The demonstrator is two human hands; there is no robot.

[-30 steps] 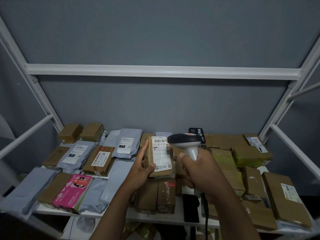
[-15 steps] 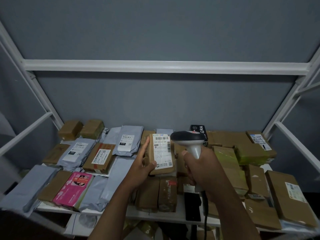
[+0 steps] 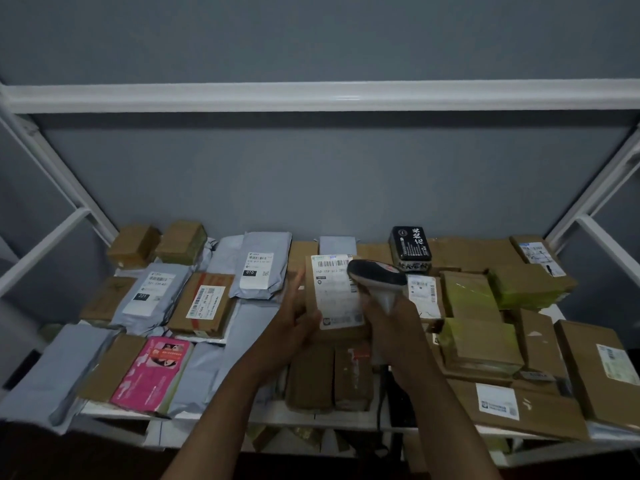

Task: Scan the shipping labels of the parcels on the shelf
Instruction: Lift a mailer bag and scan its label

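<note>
Head view: shelf (image 3: 304, 415) packed with parcels; left hand (image 3: 294, 323) grasps a labelled box (image 3: 334, 296), right hand (image 3: 394, 323) clenches a scanner (image 3: 377, 277).

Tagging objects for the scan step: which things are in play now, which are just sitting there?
In play: left hand holding brown parcel, its shipping label; right hand gripping barcode scanner.

Idle: pink packet, black box, grey mailer, green-taped parcels, shelf frame.

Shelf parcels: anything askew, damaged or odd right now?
No visible damage. The shelf is crowded: grey mailers and brown boxes overlap at mixed angles. The brown parcel is propped up by the left hand, label facing the scanner gripped in the right hand. That tilt looks deliberate.
</note>
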